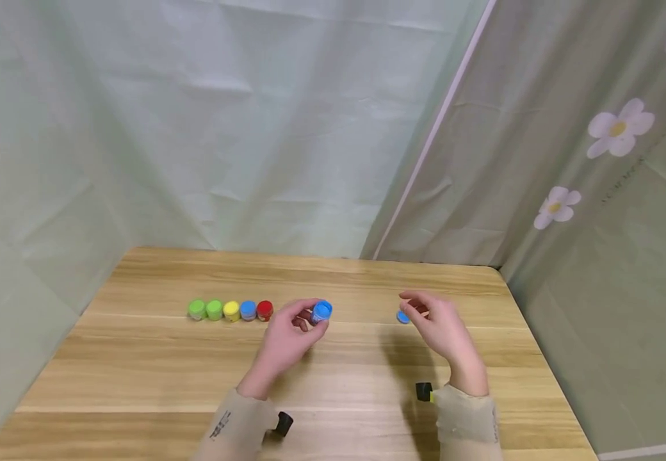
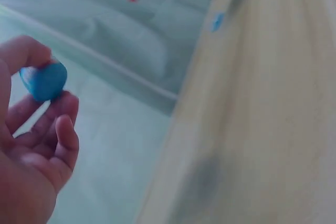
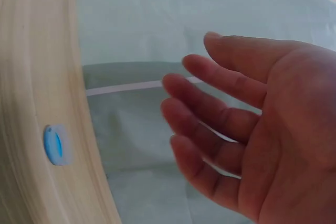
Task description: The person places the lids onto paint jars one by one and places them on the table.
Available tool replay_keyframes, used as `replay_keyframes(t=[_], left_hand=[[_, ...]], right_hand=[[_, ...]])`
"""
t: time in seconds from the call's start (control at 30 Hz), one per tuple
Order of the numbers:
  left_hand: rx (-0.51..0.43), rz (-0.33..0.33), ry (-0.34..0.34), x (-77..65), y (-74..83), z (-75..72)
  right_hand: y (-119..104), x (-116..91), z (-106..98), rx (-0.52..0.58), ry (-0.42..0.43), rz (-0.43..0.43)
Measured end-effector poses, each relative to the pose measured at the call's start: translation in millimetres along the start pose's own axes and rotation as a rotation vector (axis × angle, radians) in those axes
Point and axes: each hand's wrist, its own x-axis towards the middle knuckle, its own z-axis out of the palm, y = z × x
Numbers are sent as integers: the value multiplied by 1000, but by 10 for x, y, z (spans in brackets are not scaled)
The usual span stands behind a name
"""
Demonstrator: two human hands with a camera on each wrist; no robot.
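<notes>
My left hand [image 1: 287, 338] pinches a small blue paint pot [image 1: 322, 311] between thumb and fingers, held above the table. In the left wrist view the pot [image 2: 48, 82] shows its blue end, with fingertips on either side. On the table to the right lies a small round blue lid [image 1: 403, 317]. My right hand [image 1: 444, 330] hovers over the table beside that lid, apart from it in the right wrist view. Its fingers [image 3: 210, 121] are loosely bent and hold nothing.
Left of my left hand stands a row of small pots: two green pots [image 1: 205, 310], a yellow pot [image 1: 232, 311], a blue pot [image 1: 248, 310] and a red pot [image 1: 265, 310]. Pale curtains [image 1: 287, 128] hang behind and beside the wooden table [image 1: 137, 384].
</notes>
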Motion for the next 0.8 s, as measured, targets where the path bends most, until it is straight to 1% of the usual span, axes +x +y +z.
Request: replay_keyframes(t=[0.1, 0.17, 0.27, 0.37, 0.47, 0.6, 0.7, 0.8], left_hand=[[-34, 76, 0, -3, 68, -140], [-86, 116, -5, 1, 117, -211], [-174, 163, -5, 1, 182, -281], [-255, 196, 2, -6, 226, -314], [-324, 202, 24, -22, 237, -325], [-410, 197, 63, -43, 233, -334], [-443, 192, 70, -54, 241, -339], [-466, 179, 64, -63, 255, -341]], right_hand=[[56, 2, 41, -14, -47, 24], [84, 2, 68, -22, -80, 43], [118, -2, 105, -36, -134, 82], [133, -3, 139, -32, -173, 119], [130, 7, 173, -23, -183, 136], [149, 55, 244, -38, -175, 121], [190, 97, 317, -61, -191, 98], [229, 116, 374, -80, -222, 110]])
